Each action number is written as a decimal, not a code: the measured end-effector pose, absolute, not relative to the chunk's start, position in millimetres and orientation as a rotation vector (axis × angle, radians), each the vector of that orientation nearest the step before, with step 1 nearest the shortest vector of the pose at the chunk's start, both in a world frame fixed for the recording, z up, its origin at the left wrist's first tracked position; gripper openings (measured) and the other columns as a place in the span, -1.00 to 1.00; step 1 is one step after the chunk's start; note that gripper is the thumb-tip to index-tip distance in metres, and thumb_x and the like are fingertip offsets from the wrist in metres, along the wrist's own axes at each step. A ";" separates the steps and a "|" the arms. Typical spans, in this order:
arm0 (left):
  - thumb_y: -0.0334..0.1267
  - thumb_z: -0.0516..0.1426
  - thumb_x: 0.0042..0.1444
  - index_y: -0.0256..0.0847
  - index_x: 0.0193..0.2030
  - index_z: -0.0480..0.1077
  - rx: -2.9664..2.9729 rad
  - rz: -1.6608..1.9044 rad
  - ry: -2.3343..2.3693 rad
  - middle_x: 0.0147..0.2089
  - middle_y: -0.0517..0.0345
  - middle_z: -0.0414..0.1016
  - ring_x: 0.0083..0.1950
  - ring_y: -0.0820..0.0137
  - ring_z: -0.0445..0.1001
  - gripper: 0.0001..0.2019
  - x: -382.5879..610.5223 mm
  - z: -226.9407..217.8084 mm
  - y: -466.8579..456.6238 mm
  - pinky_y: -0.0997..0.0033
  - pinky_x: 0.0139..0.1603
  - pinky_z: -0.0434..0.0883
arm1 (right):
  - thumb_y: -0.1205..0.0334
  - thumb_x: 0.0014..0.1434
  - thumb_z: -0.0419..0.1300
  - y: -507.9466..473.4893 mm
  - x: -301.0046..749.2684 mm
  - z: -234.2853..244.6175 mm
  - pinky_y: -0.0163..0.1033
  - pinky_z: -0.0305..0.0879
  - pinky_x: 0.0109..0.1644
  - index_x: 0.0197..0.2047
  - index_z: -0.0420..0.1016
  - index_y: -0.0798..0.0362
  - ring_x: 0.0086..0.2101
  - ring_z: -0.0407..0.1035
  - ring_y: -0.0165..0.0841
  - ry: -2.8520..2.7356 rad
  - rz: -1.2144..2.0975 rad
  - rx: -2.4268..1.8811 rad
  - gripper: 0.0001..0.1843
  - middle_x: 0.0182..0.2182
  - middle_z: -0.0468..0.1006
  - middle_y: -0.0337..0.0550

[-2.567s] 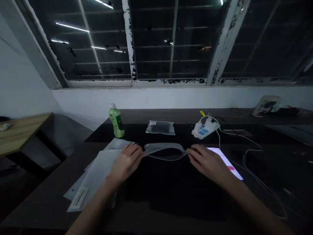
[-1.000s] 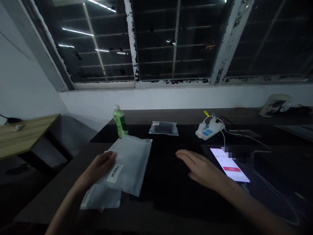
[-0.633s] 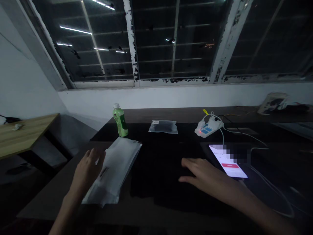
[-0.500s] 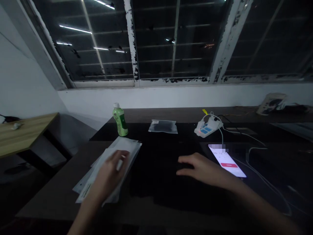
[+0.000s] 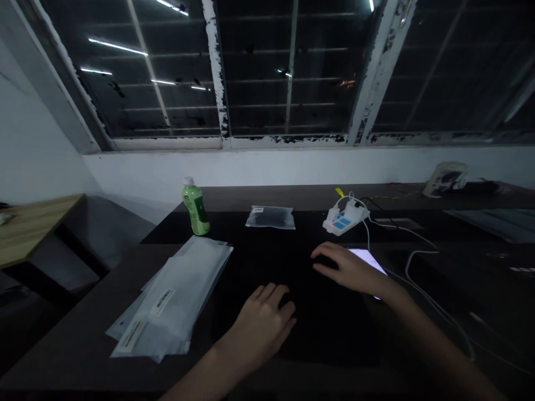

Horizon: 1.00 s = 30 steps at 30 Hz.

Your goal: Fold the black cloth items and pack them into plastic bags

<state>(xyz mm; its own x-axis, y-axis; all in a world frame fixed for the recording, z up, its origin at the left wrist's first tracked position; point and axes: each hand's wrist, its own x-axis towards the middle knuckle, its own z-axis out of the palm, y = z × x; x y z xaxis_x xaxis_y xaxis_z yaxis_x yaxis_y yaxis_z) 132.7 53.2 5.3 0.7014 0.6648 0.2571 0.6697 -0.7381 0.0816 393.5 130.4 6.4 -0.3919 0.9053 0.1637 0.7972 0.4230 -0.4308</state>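
Note:
My left hand point(image 5: 267, 320) is palm-down over the black area in the middle of the table, its fingers loosely bent and nothing visible in them. What lies under its fingertips is too dark to make out. My right hand point(image 5: 343, 267) hovers to the right, thumb and fingers apart and holding nothing visible. It partly covers the lit phone point(image 5: 368, 257) behind it. Left of my left hand lies a fanned stack of translucent plastic bags point(image 5: 190, 278) with barcode labels. Farther back, a flat plastic pouch point(image 5: 271, 218) with dark contents rests on the table.
A green bottle point(image 5: 195, 209) with a white cap stands behind the bag stack. At the back right sits a white power strip point(image 5: 345, 219) with plugs, its cables point(image 5: 418, 278) trailing right. A box point(image 5: 443, 179) stands near the wall. Another wooden table point(image 5: 37, 223) is at left.
My left hand has moved right, off the stack of plastic bags, to the dark middle of the table. My right hand has shifted slightly and now covers more of the phone. The view has turned a little right.

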 end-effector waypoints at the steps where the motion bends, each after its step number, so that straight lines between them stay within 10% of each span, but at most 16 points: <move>1: -0.31 0.10 0.27 -0.21 -0.15 0.46 -2.869 -0.443 -1.134 0.10 0.02 0.47 0.06 0.20 0.47 -0.88 133.7 3.7 53.2 0.11 0.08 0.45 | 0.08 0.21 0.17 125.0 393.4 6.8 -0.13 0.25 0.12 0.03 0.43 -0.05 0.04 0.35 -0.21 -2.379 0.439 -1.406 -0.67 0.05 0.44 -0.09; 4: -0.27 0.13 0.25 -0.20 -0.05 0.44 -2.878 -0.500 -1.145 0.19 0.00 0.42 0.14 0.15 0.41 -0.83 138.0 2.3 51.1 0.06 0.13 0.42 | 0.15 0.11 0.25 116.6 390.5 7.3 -0.08 0.25 0.13 0.12 0.39 0.01 0.08 0.31 -0.14 -2.459 0.455 -1.474 -0.51 0.12 0.39 0.00; 10: 0.01 0.16 0.21 -0.20 0.09 0.40 -2.880 -0.590 -1.064 0.18 -0.04 0.46 0.14 0.08 0.40 -0.58 161.5 -6.7 44.1 0.04 0.11 0.38 | 0.27 0.26 0.06 131.7 385.1 9.0 -0.21 0.27 -0.13 -0.16 0.48 0.02 -0.21 0.48 -0.24 -2.429 0.351 -1.560 -0.82 -0.22 0.59 -0.11; 17: -0.42 0.13 0.17 -0.23 -0.04 0.44 -2.812 -0.521 -1.152 -0.35 0.05 0.56 -0.22 0.22 0.48 -0.78 191.2 -8.2 49.4 0.20 -0.13 0.37 | 0.25 0.26 -0.03 160.7 400.3 20.3 -0.21 0.20 -0.28 0.09 0.31 0.05 -0.39 0.43 -0.23 -2.112 0.108 -1.684 -0.66 -0.38 0.52 -0.13; 22: -0.46 0.01 0.25 -0.13 -0.13 0.42 -2.762 -0.905 -1.425 -0.27 0.14 0.53 -0.23 0.29 0.47 -0.79 156.2 19.0 65.6 0.23 -0.15 0.33 | 0.24 0.18 -0.04 166.3 431.5 36.9 -0.26 0.17 -0.45 0.00 0.41 -0.01 -0.63 0.25 -0.35 -1.995 0.418 -1.623 -0.64 -0.62 0.32 -0.35; 26: -0.43 -0.09 0.29 -0.17 -0.22 0.34 -2.587 -1.216 -1.619 -0.22 0.12 0.43 -0.24 0.35 0.42 -0.78 111.7 47.2 86.9 0.30 -0.19 0.32 | 0.17 0.18 0.01 164.0 452.0 46.6 -0.25 0.24 -0.45 -0.24 0.56 0.01 -0.53 0.30 -0.35 -1.948 0.604 -1.546 -0.71 -0.50 0.46 -0.22; 30: -0.35 -0.09 0.28 -0.18 -0.27 0.37 -2.570 -1.339 -1.656 -0.26 0.12 0.40 -0.27 0.37 0.39 -0.77 79.1 62.1 112.9 0.34 -0.21 0.31 | 0.03 0.21 0.12 142.9 458.0 61.3 -0.17 0.41 -0.27 -0.08 0.59 -0.03 -0.30 0.46 -0.27 -1.791 0.847 -1.461 -0.66 -0.14 0.59 -0.07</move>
<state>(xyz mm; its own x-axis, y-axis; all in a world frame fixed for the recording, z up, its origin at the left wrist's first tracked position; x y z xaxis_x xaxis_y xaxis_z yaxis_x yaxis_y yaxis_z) 79.1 112.9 62.1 0.1934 0.8347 0.5156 0.6785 -0.4933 0.5443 458.0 142.9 61.3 -0.1513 0.9840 0.0945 0.5512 0.1634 -0.8182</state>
